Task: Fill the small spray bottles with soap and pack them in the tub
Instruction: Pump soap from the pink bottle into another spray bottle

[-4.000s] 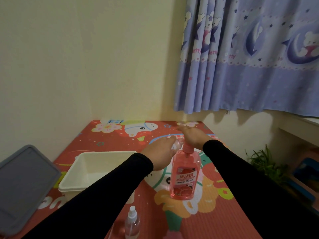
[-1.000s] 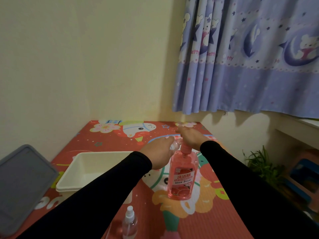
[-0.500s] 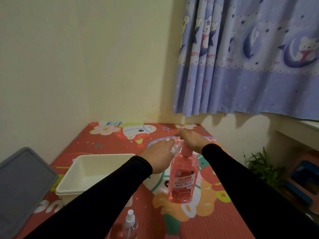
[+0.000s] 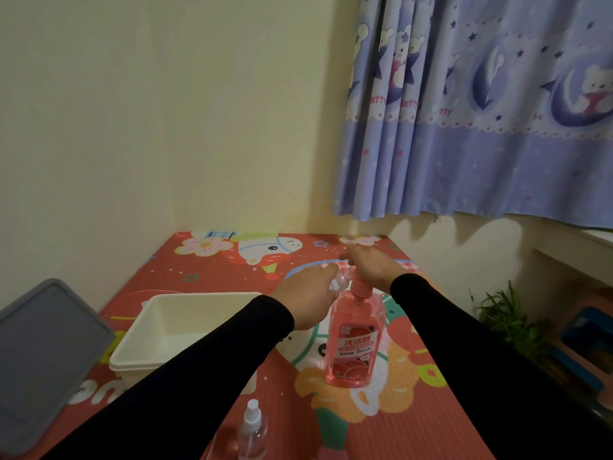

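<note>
Cartoon-printed red mat (image 4: 205,277) covers the table in a cream-walled corner beside a blue curtain (image 4: 481,111). Right hand (image 4: 373,268) presses down, closed, on the pump of the pink dish-soap bottle (image 4: 353,340); left hand (image 4: 306,293) wraps a small clear spray bottle (image 4: 339,283) held at the nozzle. If its narrow neck drifts off the spout, soap would likely spill onto the mat. White tub (image 4: 185,327) looks empty; the capped spray bottle (image 4: 252,433) nearby seems unfilled.
</note>
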The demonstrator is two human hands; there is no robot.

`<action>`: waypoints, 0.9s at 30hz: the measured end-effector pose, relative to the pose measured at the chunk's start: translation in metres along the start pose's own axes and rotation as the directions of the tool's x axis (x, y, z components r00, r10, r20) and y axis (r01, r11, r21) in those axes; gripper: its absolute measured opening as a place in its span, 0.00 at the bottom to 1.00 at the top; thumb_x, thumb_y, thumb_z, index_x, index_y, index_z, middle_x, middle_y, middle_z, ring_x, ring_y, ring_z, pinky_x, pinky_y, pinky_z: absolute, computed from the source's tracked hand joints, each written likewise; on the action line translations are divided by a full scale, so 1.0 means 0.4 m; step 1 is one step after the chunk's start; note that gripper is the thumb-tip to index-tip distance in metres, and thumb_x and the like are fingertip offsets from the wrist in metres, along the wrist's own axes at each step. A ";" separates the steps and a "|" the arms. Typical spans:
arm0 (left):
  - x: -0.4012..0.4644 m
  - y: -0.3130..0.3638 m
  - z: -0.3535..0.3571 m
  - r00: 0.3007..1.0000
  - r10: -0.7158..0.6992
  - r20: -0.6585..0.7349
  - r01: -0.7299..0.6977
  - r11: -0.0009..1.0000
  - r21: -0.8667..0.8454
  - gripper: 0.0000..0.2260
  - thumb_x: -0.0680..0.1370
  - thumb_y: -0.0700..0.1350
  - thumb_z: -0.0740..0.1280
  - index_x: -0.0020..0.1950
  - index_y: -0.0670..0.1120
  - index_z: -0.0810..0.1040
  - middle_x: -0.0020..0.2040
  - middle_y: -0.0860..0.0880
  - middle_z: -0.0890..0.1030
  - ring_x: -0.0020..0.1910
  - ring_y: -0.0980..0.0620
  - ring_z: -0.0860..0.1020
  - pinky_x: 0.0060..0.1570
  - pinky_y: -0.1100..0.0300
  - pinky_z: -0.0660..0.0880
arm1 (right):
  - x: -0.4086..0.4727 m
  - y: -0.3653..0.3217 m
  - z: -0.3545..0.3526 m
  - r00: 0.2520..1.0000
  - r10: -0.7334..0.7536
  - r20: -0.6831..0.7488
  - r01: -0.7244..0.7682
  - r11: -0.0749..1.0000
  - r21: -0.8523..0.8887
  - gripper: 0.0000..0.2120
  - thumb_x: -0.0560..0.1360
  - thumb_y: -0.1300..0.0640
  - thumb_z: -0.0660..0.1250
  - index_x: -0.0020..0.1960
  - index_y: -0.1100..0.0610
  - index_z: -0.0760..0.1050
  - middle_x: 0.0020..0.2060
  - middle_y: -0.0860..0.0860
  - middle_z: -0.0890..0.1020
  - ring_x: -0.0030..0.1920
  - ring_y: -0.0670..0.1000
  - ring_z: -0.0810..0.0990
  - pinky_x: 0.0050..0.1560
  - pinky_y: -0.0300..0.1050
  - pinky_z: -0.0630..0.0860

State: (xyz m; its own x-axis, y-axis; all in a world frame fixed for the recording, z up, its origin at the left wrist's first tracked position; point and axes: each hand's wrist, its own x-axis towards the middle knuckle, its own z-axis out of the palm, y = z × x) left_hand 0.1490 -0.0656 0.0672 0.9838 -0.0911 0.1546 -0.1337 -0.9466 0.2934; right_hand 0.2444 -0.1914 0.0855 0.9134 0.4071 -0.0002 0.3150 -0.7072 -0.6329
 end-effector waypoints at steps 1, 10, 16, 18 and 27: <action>0.001 0.000 -0.002 1.000 -0.004 0.006 0.004 1.000 -0.004 0.18 0.83 0.49 0.56 0.73 0.46 0.63 0.68 0.44 0.71 0.65 0.45 0.70 0.55 0.58 0.65 | 0.000 0.000 -0.001 1.000 0.002 -0.006 -0.002 1.000 -0.002 0.18 0.83 0.60 0.48 0.69 0.65 0.67 0.68 0.62 0.72 0.67 0.62 0.71 0.67 0.53 0.67; 0.006 0.005 -0.025 0.999 0.001 -0.036 -0.001 1.000 0.006 0.17 0.83 0.49 0.57 0.72 0.47 0.65 0.66 0.44 0.72 0.62 0.44 0.72 0.55 0.55 0.68 | 0.005 -0.016 -0.029 0.996 -0.084 -0.033 0.085 0.995 0.042 0.23 0.83 0.52 0.47 0.65 0.63 0.73 0.68 0.56 0.74 0.67 0.54 0.72 0.66 0.46 0.66; -0.006 0.002 0.005 1.000 -0.005 -0.028 0.004 0.999 -0.038 0.17 0.83 0.49 0.57 0.72 0.48 0.65 0.67 0.46 0.72 0.64 0.46 0.71 0.51 0.60 0.63 | 0.000 0.005 0.003 1.000 0.008 -0.016 -0.008 0.999 0.041 0.19 0.83 0.59 0.48 0.70 0.62 0.69 0.68 0.60 0.73 0.67 0.58 0.72 0.66 0.49 0.67; -0.003 0.002 -0.002 1.000 -0.007 -0.010 0.007 1.000 -0.030 0.17 0.83 0.49 0.57 0.72 0.47 0.65 0.68 0.45 0.72 0.64 0.46 0.71 0.52 0.59 0.64 | 0.001 0.003 0.001 1.000 0.005 0.000 -0.005 0.999 0.035 0.20 0.84 0.57 0.47 0.70 0.63 0.68 0.69 0.60 0.72 0.68 0.58 0.71 0.67 0.49 0.66; 0.005 0.003 -0.022 0.999 -0.004 -0.044 0.002 0.999 -0.038 0.15 0.83 0.48 0.58 0.69 0.48 0.67 0.66 0.45 0.73 0.61 0.45 0.73 0.52 0.58 0.67 | 0.023 -0.005 -0.019 0.999 -0.035 -0.022 0.038 0.988 0.152 0.28 0.82 0.42 0.46 0.62 0.57 0.77 0.60 0.51 0.78 0.58 0.53 0.76 0.63 0.48 0.70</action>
State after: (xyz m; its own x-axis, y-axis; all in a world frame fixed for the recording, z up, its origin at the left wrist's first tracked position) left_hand 0.1496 -0.0644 0.0762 0.9780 -0.0740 0.1950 -0.1363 -0.9345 0.3290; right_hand 0.2541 -0.1907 0.0927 0.9072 0.4189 0.0390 0.3067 -0.5952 -0.7428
